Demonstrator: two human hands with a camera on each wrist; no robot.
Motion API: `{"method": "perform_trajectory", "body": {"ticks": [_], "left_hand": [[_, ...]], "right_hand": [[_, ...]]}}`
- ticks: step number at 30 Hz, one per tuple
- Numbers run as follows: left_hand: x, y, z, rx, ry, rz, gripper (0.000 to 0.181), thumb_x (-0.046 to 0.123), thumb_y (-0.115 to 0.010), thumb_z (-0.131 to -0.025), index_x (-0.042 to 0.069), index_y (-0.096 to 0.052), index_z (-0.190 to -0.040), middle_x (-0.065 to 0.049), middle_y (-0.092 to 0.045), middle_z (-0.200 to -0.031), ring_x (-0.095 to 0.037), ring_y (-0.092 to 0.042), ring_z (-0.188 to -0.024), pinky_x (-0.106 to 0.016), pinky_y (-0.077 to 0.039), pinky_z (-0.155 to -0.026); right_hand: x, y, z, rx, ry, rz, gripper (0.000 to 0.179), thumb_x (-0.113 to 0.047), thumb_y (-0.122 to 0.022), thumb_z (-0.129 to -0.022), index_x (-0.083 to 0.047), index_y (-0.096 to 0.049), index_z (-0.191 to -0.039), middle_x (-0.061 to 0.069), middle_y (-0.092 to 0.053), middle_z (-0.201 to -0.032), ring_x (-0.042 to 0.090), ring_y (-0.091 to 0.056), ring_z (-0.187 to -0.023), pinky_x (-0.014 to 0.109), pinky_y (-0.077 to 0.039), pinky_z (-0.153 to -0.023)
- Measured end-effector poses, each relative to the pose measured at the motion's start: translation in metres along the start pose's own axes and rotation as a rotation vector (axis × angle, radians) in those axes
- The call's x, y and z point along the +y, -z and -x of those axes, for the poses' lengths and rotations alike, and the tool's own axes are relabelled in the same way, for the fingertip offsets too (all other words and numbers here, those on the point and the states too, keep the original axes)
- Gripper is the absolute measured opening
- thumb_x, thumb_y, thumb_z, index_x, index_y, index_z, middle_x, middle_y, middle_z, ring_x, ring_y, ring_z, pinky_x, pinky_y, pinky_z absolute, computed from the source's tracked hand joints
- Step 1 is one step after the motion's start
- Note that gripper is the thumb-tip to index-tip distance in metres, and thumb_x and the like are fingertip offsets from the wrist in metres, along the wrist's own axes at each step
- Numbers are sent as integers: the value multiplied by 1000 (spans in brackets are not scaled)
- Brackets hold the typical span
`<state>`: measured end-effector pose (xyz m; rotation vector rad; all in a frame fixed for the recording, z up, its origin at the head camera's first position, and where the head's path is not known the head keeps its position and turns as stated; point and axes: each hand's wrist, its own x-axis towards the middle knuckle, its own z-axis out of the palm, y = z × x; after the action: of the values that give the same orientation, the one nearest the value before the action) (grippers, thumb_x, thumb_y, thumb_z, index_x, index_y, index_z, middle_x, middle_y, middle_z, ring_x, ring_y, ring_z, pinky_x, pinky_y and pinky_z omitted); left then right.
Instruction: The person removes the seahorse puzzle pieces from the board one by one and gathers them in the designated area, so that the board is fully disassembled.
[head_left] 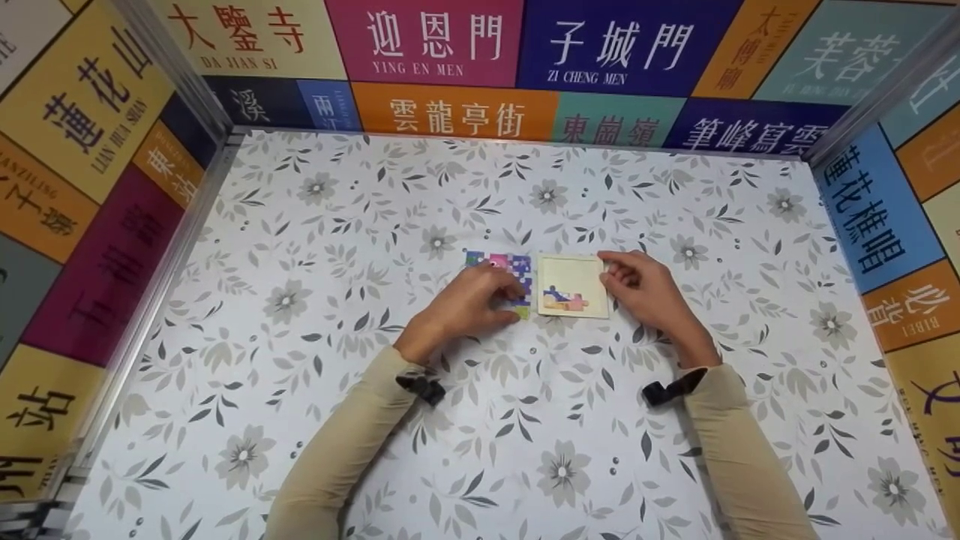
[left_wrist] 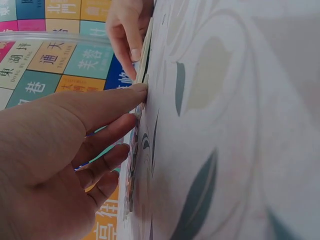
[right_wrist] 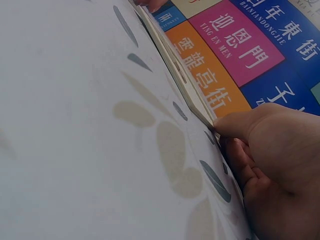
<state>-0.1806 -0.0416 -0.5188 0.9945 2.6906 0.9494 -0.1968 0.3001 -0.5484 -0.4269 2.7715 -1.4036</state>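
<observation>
A small square cream puzzle tray [head_left: 574, 274] lies on the table, with several joined jigsaw pieces [head_left: 566, 301] in its lower left part. Just left of it is a purple patterned jigsaw [head_left: 523, 264], partly covered by my left hand [head_left: 476, 296]. The left hand's fingers are loosely bent over this jigsaw; in the left wrist view its thumb [left_wrist: 117, 102] and fingertips reach the thin stack's edge. My right hand [head_left: 645, 289] holds the tray's right edge near the upper corner, thumb and index finger against it. The right wrist view shows the thumb [right_wrist: 235, 125] at the tray's corner.
The table [head_left: 420, 450] wears a white cover printed with grey flowers and leaves. Panels with coloured blocks of lettering [head_left: 442, 45] stand along its back and both sides. A dark camera is strapped to each wrist, over beige sleeves [head_left: 337, 450].
</observation>
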Motion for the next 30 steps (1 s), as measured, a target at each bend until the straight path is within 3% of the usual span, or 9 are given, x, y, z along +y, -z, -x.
{"method": "perform_trajectory", "body": {"ticks": [17,26,30], "left_hand": [[1,1,-1,8,0,3,34,25,-86,-92,10,-79,-122,-4,-77,-115,-22,-67,-109,-37,-54,-102],[15,-8,-18,-13,-96,44,31,17,-80,-95,5,-78,-123,-9,-78,-116,-26,-69,-110,-40,-53,-103],[24,-17,-29,-29,-110,83,28,15,-78,-97,5,-78,-124,-10,-75,-118,-25,-68,-109,-37,-55,-99]], "right_hand": [[0,0,0,-8,-2,-3,39,-16,-74,-103,-6,-71,-141,14,-69,-109,13,-61,-92,6,-48,-78],[-1,-1,0,-3,-12,-14,39,-13,-74,-103,-4,-71,-141,15,-69,-107,15,-61,-91,6,-48,-78],[-3,-2,0,12,-5,-3,38,-9,-73,-103,-2,-71,-140,18,-68,-108,13,-60,-90,5,-47,-77]]}}
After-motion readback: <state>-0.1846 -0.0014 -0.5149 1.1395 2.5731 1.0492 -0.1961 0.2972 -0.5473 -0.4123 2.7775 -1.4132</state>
